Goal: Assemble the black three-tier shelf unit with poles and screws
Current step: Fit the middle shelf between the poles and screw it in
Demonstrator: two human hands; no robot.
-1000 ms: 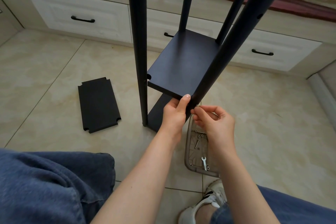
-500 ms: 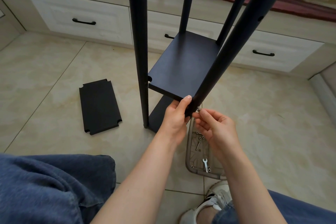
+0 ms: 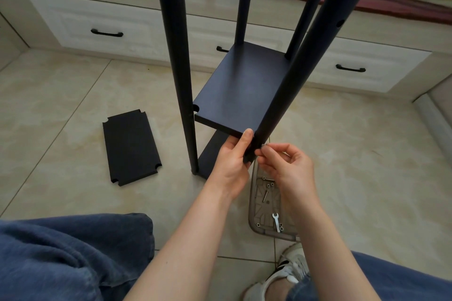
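Note:
The black shelf unit stands on the floor with several poles rising past the camera. Its middle shelf board (image 3: 242,90) sits between them, above a lower board (image 3: 210,154). My left hand (image 3: 232,157) grips the near right pole (image 3: 300,68) just below the middle board's corner. My right hand (image 3: 283,162) pinches a small silver screw (image 3: 263,145) against that pole's side. A loose third shelf board (image 3: 130,146) lies flat on the tiles to the left.
A clear plastic tray (image 3: 254,223) with screws, nuts and a small wrench (image 3: 276,221) lies under my right wrist. White drawers (image 3: 97,24) with black handles run along the back. My jeans-covered knees and a white sneaker (image 3: 281,273) fill the bottom.
My right hand has shifted slightly up and toward the pole, bringing the screw against it. My left hand keeps its hold on the pole.

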